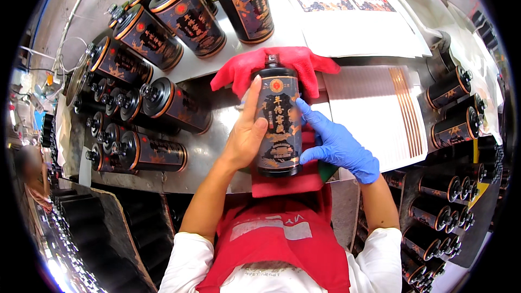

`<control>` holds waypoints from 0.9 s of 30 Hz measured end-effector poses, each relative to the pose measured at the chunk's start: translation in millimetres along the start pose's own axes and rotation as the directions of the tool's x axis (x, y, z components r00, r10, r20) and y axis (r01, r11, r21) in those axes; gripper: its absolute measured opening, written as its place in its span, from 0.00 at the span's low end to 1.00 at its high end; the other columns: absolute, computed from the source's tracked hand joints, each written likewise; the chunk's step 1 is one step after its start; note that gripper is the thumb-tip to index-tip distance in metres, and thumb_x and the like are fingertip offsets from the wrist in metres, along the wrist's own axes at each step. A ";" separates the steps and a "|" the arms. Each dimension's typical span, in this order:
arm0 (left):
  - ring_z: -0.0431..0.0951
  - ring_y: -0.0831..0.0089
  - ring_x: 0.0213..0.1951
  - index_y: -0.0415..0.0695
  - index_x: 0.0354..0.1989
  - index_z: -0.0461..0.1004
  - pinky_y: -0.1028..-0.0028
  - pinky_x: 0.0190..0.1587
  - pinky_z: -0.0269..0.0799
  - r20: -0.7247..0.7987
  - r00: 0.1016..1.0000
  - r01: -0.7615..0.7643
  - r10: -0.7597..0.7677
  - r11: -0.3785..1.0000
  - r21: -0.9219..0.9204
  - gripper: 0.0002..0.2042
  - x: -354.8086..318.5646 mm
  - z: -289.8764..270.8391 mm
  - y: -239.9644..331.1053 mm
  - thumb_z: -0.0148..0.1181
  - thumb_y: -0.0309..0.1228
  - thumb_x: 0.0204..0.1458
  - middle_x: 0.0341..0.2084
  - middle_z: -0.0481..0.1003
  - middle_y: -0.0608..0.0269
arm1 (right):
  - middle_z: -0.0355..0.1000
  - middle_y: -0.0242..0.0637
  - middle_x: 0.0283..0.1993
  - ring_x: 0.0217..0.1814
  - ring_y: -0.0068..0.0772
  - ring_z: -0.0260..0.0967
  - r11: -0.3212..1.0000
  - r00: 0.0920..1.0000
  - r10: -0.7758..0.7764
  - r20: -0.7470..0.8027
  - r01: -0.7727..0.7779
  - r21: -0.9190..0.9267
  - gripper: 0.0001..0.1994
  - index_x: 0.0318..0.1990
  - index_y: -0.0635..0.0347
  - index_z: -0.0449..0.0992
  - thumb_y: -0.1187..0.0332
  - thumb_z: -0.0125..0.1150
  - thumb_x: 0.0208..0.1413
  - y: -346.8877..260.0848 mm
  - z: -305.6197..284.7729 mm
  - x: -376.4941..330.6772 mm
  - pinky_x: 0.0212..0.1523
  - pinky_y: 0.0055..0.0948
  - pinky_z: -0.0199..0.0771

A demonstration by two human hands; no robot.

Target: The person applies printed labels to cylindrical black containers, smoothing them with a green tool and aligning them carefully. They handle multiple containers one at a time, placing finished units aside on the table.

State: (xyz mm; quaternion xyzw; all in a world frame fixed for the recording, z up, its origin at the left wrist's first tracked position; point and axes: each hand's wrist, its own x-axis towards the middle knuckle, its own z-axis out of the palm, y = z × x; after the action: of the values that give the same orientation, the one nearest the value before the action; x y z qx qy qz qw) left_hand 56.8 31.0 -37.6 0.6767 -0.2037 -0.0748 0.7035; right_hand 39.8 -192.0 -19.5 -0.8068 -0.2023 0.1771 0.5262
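A black cylindrical bottle (280, 119) with a dark label, copper trim and a clear stopper lies between my hands, its neck pointing away from me. My bare left hand (247, 130) is pressed along its left side, the index finger stretched up toward the shoulder. On the right side my right hand (339, 146), in a blue glove, grips the bottle with thumb and fingers. Beneath the bottle is a red cloth (239, 73), spread over the worktop edge. A sheet of copper strips (404, 114) on white backing lies to the right of my right hand.
Several similar bottles (157, 152) stand on the metal worktop (222, 168) at left, and more, such as one tall bottle (247, 11), on the white shelf behind. Printed label sheets (347, 0) lie at the back right. Further bottles (434, 211) fill racks at the right.
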 end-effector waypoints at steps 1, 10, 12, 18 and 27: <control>0.57 0.63 0.60 0.41 0.67 0.31 0.72 0.61 0.49 0.006 1.000 -0.028 0.028 0.998 0.051 0.34 0.9 -0.8 0.6 0.42 0.38 0.59 0.62 0.53 0.50 | 0.62 0.43 0.58 0.55 0.40 0.65 0.999 1.000 0.030 -0.004 -0.030 -0.027 0.49 0.67 0.43 0.45 0.54 0.70 0.37 -2.8 -4.2 -1.7 0.51 0.33 0.66; 0.41 0.61 0.67 0.37 0.66 0.28 0.70 0.65 0.34 -0.056 0.997 -0.048 0.059 0.983 0.176 0.36 -8.6 -3.8 -2.4 0.42 0.39 0.58 0.66 0.42 0.46 | 0.65 0.35 0.48 0.26 0.25 0.54 0.993 0.984 -0.101 -0.148 0.090 -0.076 0.50 0.67 0.47 0.45 0.51 0.69 0.37 0.2 -8.8 17.4 0.29 0.25 0.64; 0.38 0.61 0.67 0.37 0.66 0.27 0.70 0.65 0.33 0.002 1.000 -0.012 0.012 0.990 0.141 0.39 -9.9 -2.9 2.0 0.43 0.44 0.58 0.66 0.40 0.45 | 0.64 0.39 0.51 0.36 0.32 0.57 0.997 0.990 -0.075 -0.117 0.070 -0.044 0.48 0.68 0.47 0.45 0.48 0.66 0.41 1.0 -4.2 18.6 0.37 0.29 0.64; 0.48 0.60 0.65 0.39 0.65 0.22 0.69 0.63 0.43 0.027 0.998 0.054 -0.054 0.999 -0.008 0.41 -18.8 -3.6 -8.7 0.43 0.48 0.58 0.65 0.44 0.47 | 0.70 0.39 0.41 0.38 0.29 0.68 0.969 0.974 0.208 -0.088 -0.193 0.154 0.37 0.66 0.49 0.51 0.59 0.62 0.50 9.8 -5.5 22.4 0.43 0.26 0.69; 0.48 0.49 0.64 0.35 0.65 0.37 0.60 0.64 0.42 0.024 0.999 0.010 -0.026 0.860 0.510 0.36 -59.2 -20.2 -5.2 0.50 0.34 0.54 0.63 0.46 0.40 | 0.72 0.33 0.34 0.38 0.24 0.70 0.708 0.802 0.497 -0.330 -0.156 0.689 0.18 0.50 0.62 0.69 0.73 0.60 0.50 -2.7 -28.9 -17.9 0.40 0.24 0.72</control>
State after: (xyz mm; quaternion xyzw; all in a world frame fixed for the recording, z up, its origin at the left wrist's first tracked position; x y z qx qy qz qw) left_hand 11.9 71.8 -53.7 0.8394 -0.2203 -0.0351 0.4957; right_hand 38.5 -222.7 -4.6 -0.6228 0.1621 0.1158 0.7566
